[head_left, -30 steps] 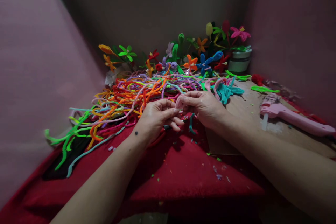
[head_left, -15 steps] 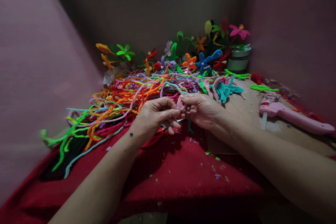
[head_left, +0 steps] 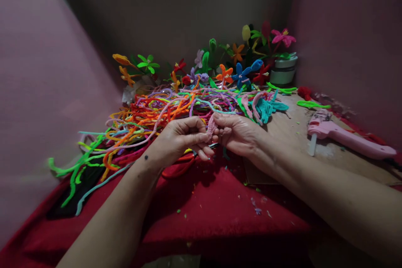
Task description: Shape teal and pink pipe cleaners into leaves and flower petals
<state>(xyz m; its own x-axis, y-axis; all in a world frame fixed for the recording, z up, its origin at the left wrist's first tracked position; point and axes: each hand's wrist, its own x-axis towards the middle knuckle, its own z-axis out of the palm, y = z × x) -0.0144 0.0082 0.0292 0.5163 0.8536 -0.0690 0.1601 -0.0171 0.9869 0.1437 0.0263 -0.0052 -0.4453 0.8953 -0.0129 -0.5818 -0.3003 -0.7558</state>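
Note:
Between my two hands is a short piece of pink pipe cleaner (head_left: 211, 125), folded into a small petal-like shape. My left hand (head_left: 185, 136) pinches its lower end between thumb and forefinger, the other fingers loosely curled. My right hand (head_left: 240, 132) grips its upper right side with the thumb on top; part of the piece is hidden by the fingers. Just below and behind my left hand lie red-handled scissors (head_left: 179, 166), partly covered by it. A heap of coloured pipe cleaners (head_left: 157, 113) spreads behind both hands.
A pink glue gun (head_left: 351, 136) lies on a cardboard sheet (head_left: 292, 130) at the right. Teal folded pieces (head_left: 268, 106) lie near its left edge. Pipe-cleaner flowers (head_left: 241, 73) and a pale green pot (head_left: 283, 71) stand at the back. Scraps dot the red cloth (head_left: 220, 209).
Both hands have shifted slightly left in view, along with a small shift of the whole scene. More of the pink piece now shows between the fingers, and more of the scissors' handles.

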